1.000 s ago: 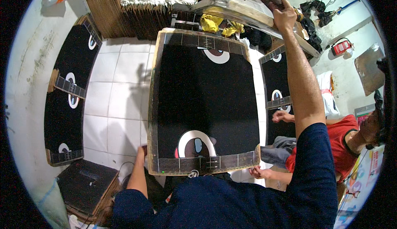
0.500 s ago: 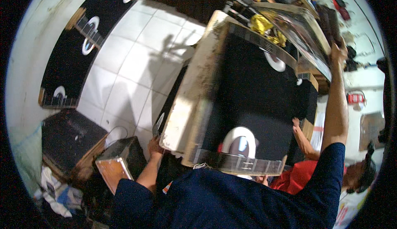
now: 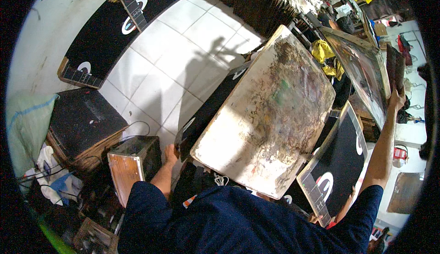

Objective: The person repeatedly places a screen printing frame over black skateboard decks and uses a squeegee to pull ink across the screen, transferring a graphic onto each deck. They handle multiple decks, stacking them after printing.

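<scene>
My left hand (image 3: 171, 154) is closed at the near end of a narrow-looking black panel (image 3: 201, 109), seen edge-on along the left side of a paint-stained table (image 3: 238, 130). Out to the right, my raised right hand (image 3: 397, 99) grips the lower end of a dark brown flat piece (image 3: 395, 68); its fingers are partly hidden. A framed picture (image 3: 362, 63) leans just beside that hand. Right of the table, another black panel (image 3: 337, 155) with white ring shapes and a grey gridded strip stands tilted. Another person's fingers (image 3: 316, 218) hold its lower edge.
More black panels (image 3: 105, 34) lie along the left wall. A black-topped box (image 3: 85, 123) and a wooden-fronted box (image 3: 126, 171) stand at lower left, near cables and cloths (image 3: 55, 176). Yellow crumpled material (image 3: 322, 51) and clutter lie beyond the table. White floor tiles (image 3: 172, 47) show between.
The large black panel that covered the table has moved off to the right and tilted, baring the stained tabletop. The view has shifted; both my hands keep their holds.
</scene>
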Motion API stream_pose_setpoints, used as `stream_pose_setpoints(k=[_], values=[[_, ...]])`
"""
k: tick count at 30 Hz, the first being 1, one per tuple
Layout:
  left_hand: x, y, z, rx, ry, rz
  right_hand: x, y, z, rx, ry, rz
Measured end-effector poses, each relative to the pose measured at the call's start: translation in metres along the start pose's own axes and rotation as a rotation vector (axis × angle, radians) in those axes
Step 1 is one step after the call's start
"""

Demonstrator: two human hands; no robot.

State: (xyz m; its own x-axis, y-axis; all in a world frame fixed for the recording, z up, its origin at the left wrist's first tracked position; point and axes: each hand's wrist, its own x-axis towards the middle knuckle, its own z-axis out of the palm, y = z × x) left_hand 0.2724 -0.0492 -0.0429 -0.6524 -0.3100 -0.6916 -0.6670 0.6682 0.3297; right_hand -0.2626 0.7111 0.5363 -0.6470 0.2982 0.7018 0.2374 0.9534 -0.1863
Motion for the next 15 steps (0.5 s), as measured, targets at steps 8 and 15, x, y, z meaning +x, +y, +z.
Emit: stream_pose_setpoints(k=[8,15], values=[[-0.003,0.156,-0.132,-0.438,0.687,0.504,0.033,0.027,0.008,-0.02,-0.063,0.051],[-0.019,0.35,-0.223,-0.438,0.986,0.979,0.026,-0.001,0.004,-0.121,-0.014,-0.165]])
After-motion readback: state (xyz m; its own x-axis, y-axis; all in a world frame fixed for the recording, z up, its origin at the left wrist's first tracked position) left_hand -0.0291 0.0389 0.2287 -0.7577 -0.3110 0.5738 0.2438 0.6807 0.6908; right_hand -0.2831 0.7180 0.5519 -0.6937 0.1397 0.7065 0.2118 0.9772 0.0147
